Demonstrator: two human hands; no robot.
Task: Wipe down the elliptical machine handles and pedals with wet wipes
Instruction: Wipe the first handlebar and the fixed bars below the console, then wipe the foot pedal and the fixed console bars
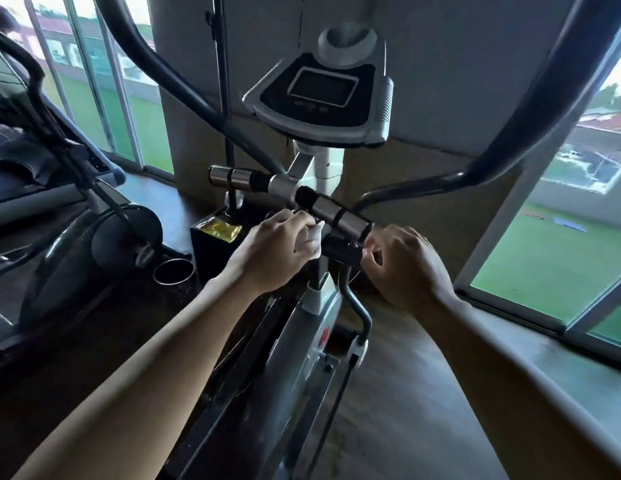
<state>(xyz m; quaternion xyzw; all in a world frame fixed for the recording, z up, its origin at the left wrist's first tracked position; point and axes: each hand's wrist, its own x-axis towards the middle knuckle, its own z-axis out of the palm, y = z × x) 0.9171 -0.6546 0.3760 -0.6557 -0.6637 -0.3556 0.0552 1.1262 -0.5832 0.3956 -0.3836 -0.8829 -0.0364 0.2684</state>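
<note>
Gym room with big glass windows [558, 258] looking out on grass, wood-look floor, and the elliptical machine straight ahead with its console [319, 95] up top. Left hand [278, 247] has a white wet wipe [312, 239] bunched up in curled fingers [295, 220], sitting just under the fixed handlebar [337, 211], right by the metal sensor section. My guess is it's balled up like that so it can wrap around the tube and rub it. Right hand [406, 268] is just past the bar's outer end with its fingers [375, 252] curled in toward the dark bit under it. It looks like it's steadying the bar, but honestly I can't tell if it's actually pinching anything. The long swing handles [531, 109] curve up well beyond both sets of fingers and nothing's touching them. I can't pick out the pedals down below the wrists. Off past the left fingers there's a yellow packet [219, 230] on a dark box.
</note>
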